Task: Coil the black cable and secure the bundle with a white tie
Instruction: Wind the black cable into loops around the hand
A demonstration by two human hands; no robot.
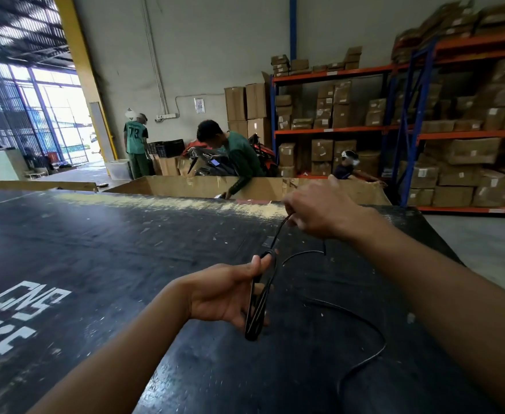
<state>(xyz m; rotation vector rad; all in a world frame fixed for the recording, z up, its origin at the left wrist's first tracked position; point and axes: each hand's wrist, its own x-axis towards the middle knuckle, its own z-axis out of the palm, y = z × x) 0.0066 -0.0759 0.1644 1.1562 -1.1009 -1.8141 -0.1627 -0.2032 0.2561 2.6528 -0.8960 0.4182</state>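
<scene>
My left hand [227, 289] holds a flat bundle of several loops of the black cable [257, 306], pinched between thumb and fingers above the black table [110, 249]. From the bundle a strand runs up to my right hand [314, 209], which pinches it higher and farther away. The loose rest of the cable [364, 327] curves over the table at the right, toward the near edge. No white tie shows anywhere in the view.
Black tabletop with white stencilled letters [21, 303] at the left. Beyond its far edge stand large open cardboard bins [275, 186], with a person [233, 156] leaning into one. Two more people work further back. Shelving with boxes [424, 130] fills the right.
</scene>
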